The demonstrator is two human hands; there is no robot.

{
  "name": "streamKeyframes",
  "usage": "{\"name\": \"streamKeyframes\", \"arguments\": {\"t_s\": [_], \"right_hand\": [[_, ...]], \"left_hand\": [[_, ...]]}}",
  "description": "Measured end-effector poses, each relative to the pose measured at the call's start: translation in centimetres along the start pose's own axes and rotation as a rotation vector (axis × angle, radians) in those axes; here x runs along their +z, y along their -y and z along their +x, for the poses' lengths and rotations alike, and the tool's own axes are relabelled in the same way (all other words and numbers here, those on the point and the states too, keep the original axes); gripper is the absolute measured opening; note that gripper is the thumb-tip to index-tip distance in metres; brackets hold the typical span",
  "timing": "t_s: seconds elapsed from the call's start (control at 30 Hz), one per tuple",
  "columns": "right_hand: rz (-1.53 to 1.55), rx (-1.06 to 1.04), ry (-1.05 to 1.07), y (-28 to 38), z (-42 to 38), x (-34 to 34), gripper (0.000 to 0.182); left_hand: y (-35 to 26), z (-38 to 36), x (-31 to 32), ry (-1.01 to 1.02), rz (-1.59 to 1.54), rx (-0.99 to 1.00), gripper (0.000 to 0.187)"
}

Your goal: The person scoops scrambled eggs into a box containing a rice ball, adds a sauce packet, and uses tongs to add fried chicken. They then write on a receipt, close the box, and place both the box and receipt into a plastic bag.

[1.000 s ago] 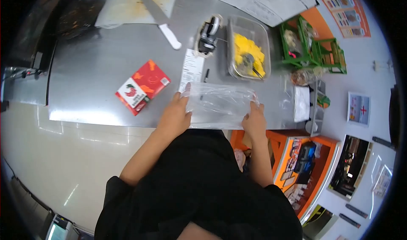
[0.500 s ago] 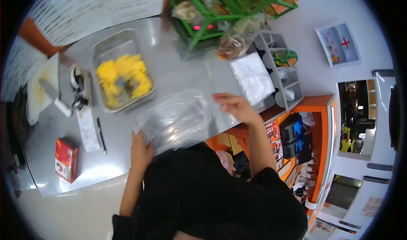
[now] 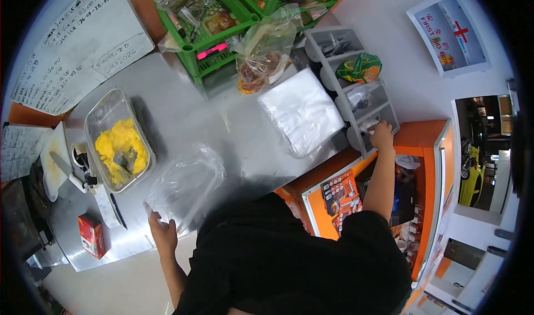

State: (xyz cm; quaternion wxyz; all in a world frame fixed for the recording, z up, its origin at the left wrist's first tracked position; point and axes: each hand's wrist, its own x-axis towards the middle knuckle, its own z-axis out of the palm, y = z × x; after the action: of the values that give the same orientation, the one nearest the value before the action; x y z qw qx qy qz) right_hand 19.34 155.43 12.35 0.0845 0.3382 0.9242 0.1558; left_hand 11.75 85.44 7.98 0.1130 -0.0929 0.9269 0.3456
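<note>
A clear plastic bag (image 3: 192,181) lies spread on the steel table (image 3: 222,120). My left hand (image 3: 163,234) is at its near left corner, fingers closed on the thin film. Stretched out to the right, my right hand (image 3: 381,136) dips into the lowest compartment of a grey organizer (image 3: 347,106); its fingers are bunched beside small white items (image 3: 368,126), and what they grip is hidden. Left of the bag stands a clear tray (image 3: 146,142) holding a soft yellow food (image 3: 119,142) with a spoon-like utensil (image 3: 121,159) in it.
A stack of white plastic bags (image 3: 303,112) lies beside the organizer. Green baskets (image 3: 214,59) and a bag of brown food (image 3: 264,70) stand at the back. A knife (image 3: 64,167), a pen (image 3: 118,210) and a red box (image 3: 91,236) are at left.
My right hand has moved from above the table near the bag rightward into the organizer. My left hand stays at the bag's edge. The camera view has turned and shifted.
</note>
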Motion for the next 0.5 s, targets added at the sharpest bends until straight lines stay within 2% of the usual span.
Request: {"name": "streamKeyframes", "arguments": {"t_s": [0.1, 0.2, 0.3, 0.43, 0.5], "right_hand": [[0.219, -0.019, -0.086, -1.7, 0.4, 1.9, 0.021], [0.284, 0.027, -0.014, -1.2, -0.3, -1.2, 0.025], [0.507, -0.164, -0.165, -3.4, -0.8, -1.2, 0.023], [0.583, -0.04, -0.347, -3.9, -2.8, -6.6, 0.016], [0.607, -0.016, -0.461, -0.6, -4.6, -10.3, 0.016]], "left_hand": [[0.4, 0.2, 0.1, -0.001, -0.043, -0.033, 0.046], [0.0, 0.2, -0.3, -0.002, -0.065, -0.03, 0.047], [-0.6, 0.3, -1.1, 0.008, -0.077, -0.009, 0.047], [0.3, 0.6, -1.7, 0.031, -0.052, 0.023, 0.044], [-0.5, 0.6, -2.3, 0.05, -0.095, 0.002, 0.042]]}}
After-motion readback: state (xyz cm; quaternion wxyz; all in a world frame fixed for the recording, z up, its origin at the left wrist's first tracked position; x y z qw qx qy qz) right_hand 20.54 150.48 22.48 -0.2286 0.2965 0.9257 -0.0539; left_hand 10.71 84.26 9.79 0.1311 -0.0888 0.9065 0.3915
